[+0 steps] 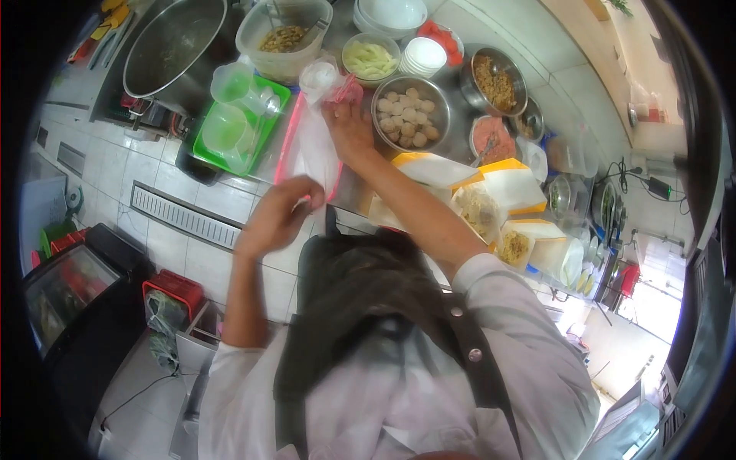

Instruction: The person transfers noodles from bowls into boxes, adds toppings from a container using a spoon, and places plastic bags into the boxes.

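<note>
A stack of thin clear plastic bags (313, 157) lies in a pink tray (288, 146) at the counter's near edge. My left hand (285, 207) is curled at the tray's near end, its fingertips pinching the loose edge of a plastic bag. Farther up, my right hand (349, 126) reaches over the tray's right side. Its bent fingers touch a crumpled red-pink plastic bundle (346, 90) at the far end of the bags; what lies under the fingertips is hidden. Just right of that hand stands a steel bowl (377, 126) of round meatballs (406, 115).
Left of the bags, a green tray (264, 132) holds plastic cups and a ladle, beside a large steel pot (142, 69). Behind are a food tub (249, 57), sliced greens (369, 60) and white cups (423, 55). Yellow-white cartons (521, 188) and minced meat (494, 138) stand right.
</note>
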Demonstrator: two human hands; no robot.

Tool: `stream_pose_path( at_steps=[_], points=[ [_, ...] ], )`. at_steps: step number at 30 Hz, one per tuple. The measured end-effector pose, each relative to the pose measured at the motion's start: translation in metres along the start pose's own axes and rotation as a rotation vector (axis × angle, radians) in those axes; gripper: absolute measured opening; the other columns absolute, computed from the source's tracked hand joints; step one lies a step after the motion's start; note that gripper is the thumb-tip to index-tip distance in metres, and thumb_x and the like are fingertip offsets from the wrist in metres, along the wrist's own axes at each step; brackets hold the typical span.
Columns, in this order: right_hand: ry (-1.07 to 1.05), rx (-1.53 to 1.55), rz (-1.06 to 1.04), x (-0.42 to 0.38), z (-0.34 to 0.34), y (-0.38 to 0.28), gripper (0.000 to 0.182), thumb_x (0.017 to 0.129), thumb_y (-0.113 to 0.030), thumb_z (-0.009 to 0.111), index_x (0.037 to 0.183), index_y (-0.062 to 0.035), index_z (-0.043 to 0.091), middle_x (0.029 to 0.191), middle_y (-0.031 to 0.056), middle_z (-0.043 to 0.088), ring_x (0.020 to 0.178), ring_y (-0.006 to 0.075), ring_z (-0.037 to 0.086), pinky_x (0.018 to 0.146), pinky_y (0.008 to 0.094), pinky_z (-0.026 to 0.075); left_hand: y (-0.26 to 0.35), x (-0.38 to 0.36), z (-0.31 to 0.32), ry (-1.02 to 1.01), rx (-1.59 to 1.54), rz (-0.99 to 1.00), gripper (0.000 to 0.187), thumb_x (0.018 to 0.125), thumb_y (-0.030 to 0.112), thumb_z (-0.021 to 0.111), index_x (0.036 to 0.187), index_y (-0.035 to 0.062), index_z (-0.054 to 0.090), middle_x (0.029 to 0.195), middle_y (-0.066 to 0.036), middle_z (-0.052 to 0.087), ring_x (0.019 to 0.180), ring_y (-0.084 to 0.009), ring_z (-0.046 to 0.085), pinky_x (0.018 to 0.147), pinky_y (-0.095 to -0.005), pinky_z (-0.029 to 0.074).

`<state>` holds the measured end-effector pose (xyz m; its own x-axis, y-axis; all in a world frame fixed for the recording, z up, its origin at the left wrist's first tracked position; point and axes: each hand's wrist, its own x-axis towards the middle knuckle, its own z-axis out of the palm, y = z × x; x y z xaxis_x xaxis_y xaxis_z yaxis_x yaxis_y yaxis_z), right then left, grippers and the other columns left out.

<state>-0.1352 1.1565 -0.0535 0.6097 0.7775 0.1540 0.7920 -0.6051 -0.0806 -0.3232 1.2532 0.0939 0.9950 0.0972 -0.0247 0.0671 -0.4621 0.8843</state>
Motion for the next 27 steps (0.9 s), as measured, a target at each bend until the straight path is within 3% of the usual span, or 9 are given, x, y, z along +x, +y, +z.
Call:
stream_pose_path(
  at_steps=[3, 7, 9, 11, 13, 16, 20, 25, 27],
  points=[
    [-0.095, 0.122, 0.011, -0.001, -0.001, 0.001, 0.042, 0.087, -0.012, 0.049, 0.129, -0.0109, 0.047, 0.127, 0.0254, 0.045, 0.123, 0.0413, 0.042, 0.098, 0.0517, 0.037, 0.043, -0.016, -0.031, -0.212, -0.303, 0.065, 0.008, 0.083, 0.004, 0.056, 0.081, -0.0022, 0.051, 0.086, -0.014, 0.06, 0.083, -0.0285, 0.058, 0.076, -0.0347, 0.044],
    [-0.216, 0.541, -0.037, -0.005, -0.024, 0.005, 0.069, 0.076, 0.005, 0.051, 0.142, -0.0031, 0.034, 0.147, 0.0274, 0.028, 0.138, 0.0476, 0.021, 0.112, 0.0537, 0.024, 0.026, -0.016, -0.031, -0.159, -0.406, 0.083, 0.012, 0.086, 0.01, 0.056, 0.087, -0.0017, 0.054, 0.096, -0.017, 0.064, 0.087, -0.0242, 0.061, 0.079, -0.0334, 0.046],
    [-0.068, 0.896, -0.115, -0.024, -0.068, 0.002, 0.059, 0.079, 0.002, 0.054, 0.137, -0.0034, 0.043, 0.135, 0.0283, 0.045, 0.122, 0.0384, 0.049, 0.099, 0.0413, 0.043, 0.019, -0.009, -0.015, -0.196, -0.375, 0.033, 0.015, 0.088, 0.013, 0.055, 0.086, -0.0022, 0.055, 0.097, -0.017, 0.065, 0.087, -0.0223, 0.061, 0.079, -0.0327, 0.047],
    [-0.068, 1.115, -0.116, -0.067, -0.106, 0.003, 0.05, 0.086, -0.007, 0.057, 0.134, -0.0036, 0.047, 0.131, 0.019, 0.054, 0.118, 0.0273, 0.054, 0.1, 0.037, 0.042, 0.015, -0.002, 0.006, -0.258, -0.639, -0.145, 0.023, 0.09, 0.019, 0.054, 0.085, -0.0032, 0.057, 0.094, -0.015, 0.067, 0.084, -0.0199, 0.062, 0.076, -0.0318, 0.048],
    [-0.734, 1.711, -0.029, -0.103, -0.127, 0.016, 0.054, 0.086, -0.018, 0.067, 0.134, -0.0039, 0.048, 0.124, 0.0084, 0.057, 0.113, 0.0142, 0.051, 0.096, 0.0315, 0.042, 0.021, 0.012, 0.038, -0.262, -0.81, -0.204, 0.026, 0.091, 0.023, 0.053, 0.08, -0.0003, 0.056, 0.085, -0.013, 0.067, 0.072, -0.0166, 0.063, 0.066, -0.0279, 0.049],
    [-0.63, 1.685, 0.213, -0.177, -0.137, 0.046, 0.046, 0.082, -0.013, 0.069, 0.124, -0.001, 0.055, 0.111, 0.0077, 0.063, 0.099, 0.0137, 0.057, 0.086, 0.028, 0.046, 0.031, 0.027, 0.094, -0.123, -0.907, -0.437, 0.013, 0.089, 0.014, 0.053, 0.079, 0.0051, 0.054, 0.072, -0.007, 0.063, 0.061, -0.0137, 0.059, 0.057, -0.0249, 0.046],
    [-0.599, 1.647, 0.423, -0.253, -0.158, 0.091, 0.032, 0.08, -0.009, 0.068, 0.11, 0.0015, 0.063, 0.094, 0.0042, 0.067, 0.086, 0.0106, 0.059, 0.078, 0.0257, 0.047, 0.051, 0.055, 0.178, -0.27, -0.995, -0.343, 0.008, 0.085, 0.003, 0.049, 0.079, 0.007, 0.051, 0.071, -0.002, 0.055, 0.065, -0.0107, 0.053, 0.06, -0.0225, 0.042],
    [-0.178, 1.955, 0.756, -0.347, -0.156, 0.148, 0.02, 0.084, -0.004, 0.064, 0.104, 0.0003, 0.063, 0.088, 0.0028, 0.065, 0.082, 0.0102, 0.06, 0.08, 0.0267, 0.047, 0.104, 0.084, 0.262, -0.506, -0.951, -0.248, 0.014, 0.076, -0.005, 0.045, 0.073, 0.0082, 0.049, 0.071, 0.0, 0.046, 0.064, -0.0089, 0.045, 0.058, -0.0224, 0.036],
    [-0.015, 2.024, 0.628, -0.393, -0.149, 0.179, 0.022, 0.085, 0.001, 0.06, 0.107, -0.0009, 0.06, 0.09, 0.0053, 0.064, 0.079, 0.012, 0.062, 0.076, 0.0272, 0.05, 0.12, 0.098, 0.295, -0.563, -1.025, -0.307, 0.013, 0.074, -0.004, 0.045, 0.07, 0.0084, 0.047, 0.07, 0.0, 0.045, 0.065, -0.0094, 0.045, 0.057, -0.0225, 0.036]
  ],
)
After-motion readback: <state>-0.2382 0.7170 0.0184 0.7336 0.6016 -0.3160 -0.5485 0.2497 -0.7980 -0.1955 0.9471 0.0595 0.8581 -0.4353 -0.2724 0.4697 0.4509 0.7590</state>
